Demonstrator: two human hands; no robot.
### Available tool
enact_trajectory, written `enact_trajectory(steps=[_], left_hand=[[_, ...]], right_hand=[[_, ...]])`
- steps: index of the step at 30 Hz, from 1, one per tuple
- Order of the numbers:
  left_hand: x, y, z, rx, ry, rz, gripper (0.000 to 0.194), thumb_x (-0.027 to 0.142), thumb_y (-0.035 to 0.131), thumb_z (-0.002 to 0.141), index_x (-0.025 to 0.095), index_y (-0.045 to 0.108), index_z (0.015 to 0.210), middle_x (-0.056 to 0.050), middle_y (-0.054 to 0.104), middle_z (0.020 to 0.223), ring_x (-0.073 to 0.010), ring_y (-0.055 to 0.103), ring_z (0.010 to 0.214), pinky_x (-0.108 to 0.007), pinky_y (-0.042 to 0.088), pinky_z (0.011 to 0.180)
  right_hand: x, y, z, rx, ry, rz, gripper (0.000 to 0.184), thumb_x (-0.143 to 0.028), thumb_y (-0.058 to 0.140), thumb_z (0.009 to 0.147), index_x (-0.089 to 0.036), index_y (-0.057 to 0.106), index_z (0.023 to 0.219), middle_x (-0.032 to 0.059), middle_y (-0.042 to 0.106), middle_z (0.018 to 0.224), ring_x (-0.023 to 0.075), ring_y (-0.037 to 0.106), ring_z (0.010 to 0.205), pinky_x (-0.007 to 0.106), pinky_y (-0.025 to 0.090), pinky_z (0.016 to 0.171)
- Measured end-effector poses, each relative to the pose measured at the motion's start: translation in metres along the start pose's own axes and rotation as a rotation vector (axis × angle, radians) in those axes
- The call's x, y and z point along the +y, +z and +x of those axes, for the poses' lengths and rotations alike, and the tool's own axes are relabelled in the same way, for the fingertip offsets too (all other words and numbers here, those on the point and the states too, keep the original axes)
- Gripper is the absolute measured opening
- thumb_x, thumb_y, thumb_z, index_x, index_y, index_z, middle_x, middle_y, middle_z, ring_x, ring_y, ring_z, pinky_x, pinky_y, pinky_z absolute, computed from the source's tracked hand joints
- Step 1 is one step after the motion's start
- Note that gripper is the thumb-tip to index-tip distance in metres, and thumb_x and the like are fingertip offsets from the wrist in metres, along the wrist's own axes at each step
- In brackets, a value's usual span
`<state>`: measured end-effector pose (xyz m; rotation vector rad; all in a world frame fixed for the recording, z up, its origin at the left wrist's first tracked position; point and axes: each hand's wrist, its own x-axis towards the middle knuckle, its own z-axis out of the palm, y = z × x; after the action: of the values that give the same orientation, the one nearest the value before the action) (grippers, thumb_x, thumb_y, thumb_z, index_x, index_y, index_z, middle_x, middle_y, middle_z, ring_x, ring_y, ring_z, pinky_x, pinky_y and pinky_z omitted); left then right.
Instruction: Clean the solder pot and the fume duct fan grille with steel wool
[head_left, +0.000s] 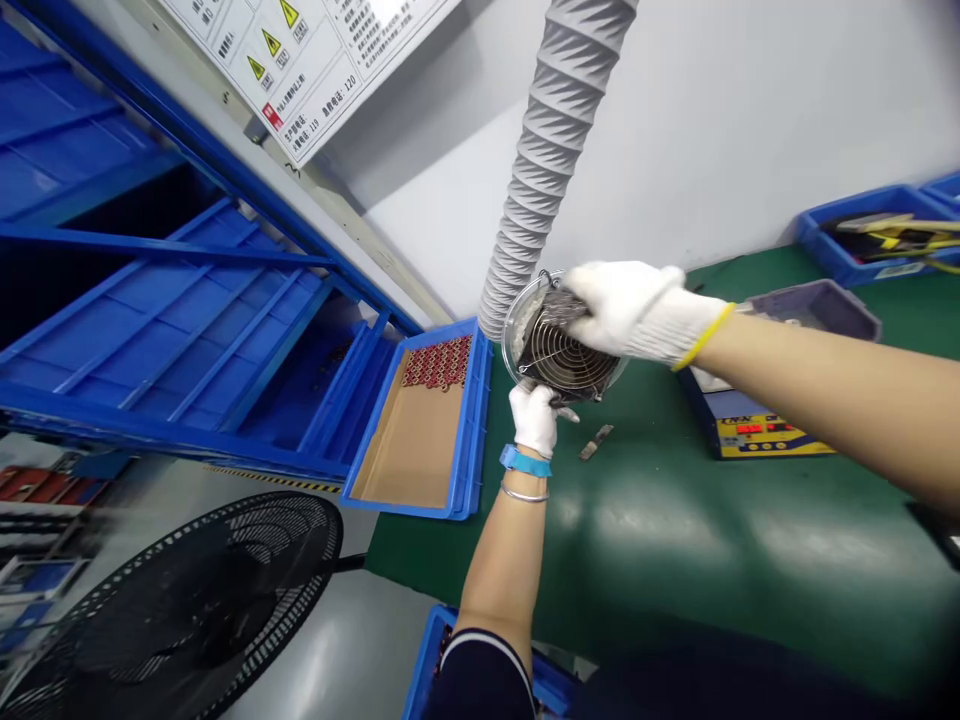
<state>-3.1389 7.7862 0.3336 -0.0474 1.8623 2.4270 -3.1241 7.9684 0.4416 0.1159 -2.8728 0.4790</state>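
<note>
A small square fan with a round wire guard (571, 362) sits at the mouth of the grey ribbed duct (551, 130), inside a clear round rim. My left hand (534, 418), in a white glove with a blue band at the wrist, grips the fan's lower edge. In its white glove with a yellow cuff, my right hand (619, 308) is closed on a dark grey, rag-like piece (561, 308) against the upper part of the guard. Motion blurs this piece, and my fingers partly hide it. Below the fan, a small flat strip (596, 442) lies on the green bench (660, 530).
A blue tray (480, 440) with red ring-like parts (442, 362) stands left of the fan. To the right are a yellow-fronted soldering station (772, 436), a grey bin (825, 303) and a blue tool bin (862, 268). A large black fan (247, 590) stands at lower left.
</note>
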Motion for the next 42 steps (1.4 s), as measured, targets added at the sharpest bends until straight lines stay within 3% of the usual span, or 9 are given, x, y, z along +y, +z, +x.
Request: enact_trajectory(steps=[2, 7, 11, 17, 22, 28, 32, 37, 42], left_hand=[[0.000, 0.001, 0.001, 0.016, 0.009, -0.006, 0.023, 0.027, 0.061, 0.051, 0.015, 0.062, 0.069, 0.002, 0.057, 0.055, -0.0105, 0.051, 0.041, -0.027, 0.053, 0.041], [-0.002, 0.000, 0.002, -0.008, -0.004, 0.027, 0.020, 0.028, 0.061, 0.051, 0.015, 0.062, 0.067, 0.002, 0.054, 0.055, -0.0115, 0.054, 0.045, -0.028, 0.057, 0.047], [0.000, 0.002, 0.000, -0.002, 0.006, -0.005, 0.020, 0.027, 0.061, 0.050, 0.016, 0.061, 0.066, 0.003, 0.053, 0.055, -0.0109, 0.053, 0.043, -0.028, 0.056, 0.045], [-0.003, 0.000, 0.000, -0.012, -0.006, 0.034, 0.021, 0.028, 0.061, 0.051, 0.015, 0.062, 0.068, 0.002, 0.053, 0.055, -0.0115, 0.054, 0.044, -0.029, 0.057, 0.047], [-0.001, 0.006, -0.001, 0.001, 0.017, -0.011, 0.020, 0.027, 0.060, 0.051, 0.016, 0.060, 0.068, 0.002, 0.056, 0.055, -0.0096, 0.049, 0.039, -0.026, 0.052, 0.041], [0.000, 0.007, 0.000, -0.002, 0.006, 0.021, 0.021, 0.027, 0.061, 0.049, 0.015, 0.062, 0.066, 0.002, 0.054, 0.056, -0.0119, 0.054, 0.044, -0.029, 0.056, 0.047], [0.001, 0.014, -0.001, 0.010, 0.011, -0.013, 0.021, 0.026, 0.061, 0.050, 0.016, 0.063, 0.069, 0.002, 0.056, 0.058, -0.0130, 0.057, 0.050, -0.027, 0.054, 0.050], [0.000, 0.007, 0.005, 0.053, 0.054, -0.012, 0.018, 0.026, 0.061, 0.052, 0.017, 0.065, 0.067, 0.003, 0.057, 0.057, -0.0124, 0.056, 0.057, -0.024, 0.050, 0.056], [-0.008, 0.002, 0.008, 0.036, 0.159, -0.041, 0.020, 0.027, 0.066, 0.060, 0.017, 0.069, 0.076, 0.000, 0.071, 0.077, -0.0145, 0.063, 0.073, -0.027, 0.053, 0.073]], right_hand=[[-0.005, -0.005, 0.001, -0.007, -0.031, 0.015, 0.041, -0.042, 0.053, 0.090, -0.020, 0.064, 0.123, 0.0121, 0.068, 0.120, 0.0264, 0.065, 0.099, 0.033, 0.044, 0.074], [0.002, -0.005, -0.005, -0.095, 0.160, -0.011, 0.037, -0.046, 0.053, 0.091, -0.020, 0.066, 0.113, 0.0135, 0.070, 0.109, 0.0263, 0.064, 0.092, 0.034, 0.040, 0.069], [-0.007, -0.008, -0.001, -0.012, -0.022, 0.000, 0.041, -0.044, 0.053, 0.089, -0.022, 0.064, 0.122, 0.0114, 0.069, 0.117, 0.0269, 0.064, 0.100, 0.033, 0.041, 0.072], [0.009, -0.001, -0.006, -0.100, 0.152, -0.002, 0.039, -0.046, 0.054, 0.091, -0.021, 0.067, 0.118, 0.0133, 0.070, 0.108, 0.0268, 0.064, 0.094, 0.033, 0.039, 0.069], [0.002, -0.006, -0.001, -0.022, 0.017, 0.008, 0.042, -0.044, 0.054, 0.090, -0.022, 0.065, 0.124, 0.0117, 0.069, 0.114, 0.0265, 0.064, 0.099, 0.033, 0.043, 0.074], [0.008, -0.006, -0.012, -0.108, 0.215, 0.019, 0.038, -0.045, 0.050, 0.093, -0.022, 0.064, 0.120, 0.0125, 0.069, 0.111, 0.0282, 0.064, 0.099, 0.036, 0.043, 0.074], [-0.014, 0.005, -0.017, 0.060, 0.091, 0.054, 0.042, -0.044, 0.051, 0.093, -0.021, 0.062, 0.126, 0.0133, 0.068, 0.115, 0.0280, 0.066, 0.099, 0.034, 0.043, 0.074], [-0.028, 0.046, -0.049, -0.048, -0.109, -0.097, 0.038, -0.047, 0.049, 0.097, -0.019, 0.064, 0.118, 0.0118, 0.067, 0.113, 0.0264, 0.068, 0.091, 0.033, 0.034, 0.063], [-0.039, 0.045, -0.044, 0.025, -0.153, -0.141, 0.038, -0.047, 0.048, 0.097, -0.019, 0.062, 0.118, 0.0120, 0.066, 0.111, 0.0267, 0.067, 0.091, 0.032, 0.022, 0.060]])
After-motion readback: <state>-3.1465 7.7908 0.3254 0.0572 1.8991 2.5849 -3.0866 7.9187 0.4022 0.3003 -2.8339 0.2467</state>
